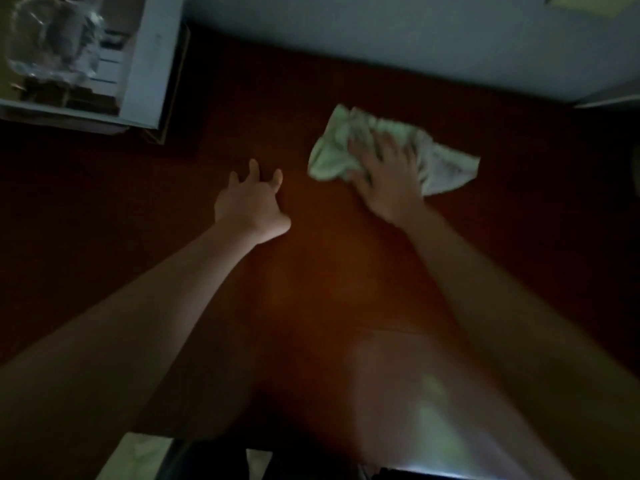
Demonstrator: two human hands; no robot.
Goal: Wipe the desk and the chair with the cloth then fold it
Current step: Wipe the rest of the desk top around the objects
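Dim lighting, some motion blur.

Far left, back corner: white open box [149, 64] standing on the desk [311, 271], with crumpled clear plastic [52, 39] inside. Other contents too dark to identify.

Left of centre: left hand [249, 202] is on the dark reddish-brown desk, palm down, fingers spread wide and slightly arched, holding nothing. Fingertips look to be touching the surface, but contact can't be confirmed. It's near the cloth, not touching it.

Right of centre: cloth [332, 157], pale green-white and crumpled, lies on the desk toward the back, near the pale wall [381, 46]. Right hand [388, 174] is on top of it, palm down, fingers extended and splayed, pressing it onto the desk. No pinch or curl around the fabric visible. Cloth sticks out on both sides of the hand, with a loose corner trailing right.

Far right, back edge: a pale flat object [609, 95], partly out of frame, unidentifiable.

Both forearms are bare and extend over the desk from the near edge.
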